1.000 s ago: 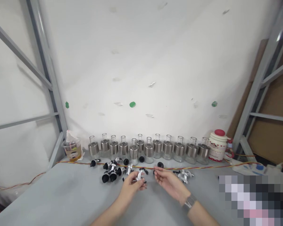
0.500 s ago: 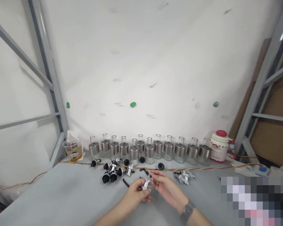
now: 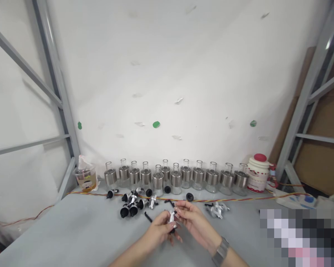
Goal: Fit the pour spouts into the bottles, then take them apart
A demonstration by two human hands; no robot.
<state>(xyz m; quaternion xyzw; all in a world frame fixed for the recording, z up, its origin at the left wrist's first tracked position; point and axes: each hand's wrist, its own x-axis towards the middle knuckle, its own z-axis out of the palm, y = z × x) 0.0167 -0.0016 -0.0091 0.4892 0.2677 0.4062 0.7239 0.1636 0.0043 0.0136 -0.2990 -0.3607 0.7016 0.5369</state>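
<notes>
My left hand (image 3: 161, 226) is closed around a silver pourer spout (image 3: 172, 216), whose lower end shows a bit of black. Close against its upper end, the fingertips of my right hand (image 3: 190, 217) pinch a small black piece (image 3: 175, 212), mostly hidden by the fingers. A thin black tube (image 3: 148, 217) lies just left of my left hand, and more black pieces (image 3: 169, 202) lie behind my right hand. Farther left is a cluster of silver spouts with black stoppers (image 3: 133, 210). Several loose silver spouts (image 3: 217, 210) lie to the right.
Glass bottles with metal sleeves (image 3: 176, 178) stand in a row along the wall. A plastic cup (image 3: 86, 180) flanks them at left, a cream jar with a red lid (image 3: 258, 174) at right. A red-yellow wire (image 3: 211, 200) crosses the grey table (image 3: 80, 230). Black round caps (image 3: 189, 197) lie near it.
The silver spout has turned more upright in my left hand, and black now shows at its lower end. My right fingertips have moved slightly left, onto its upper end.
</notes>
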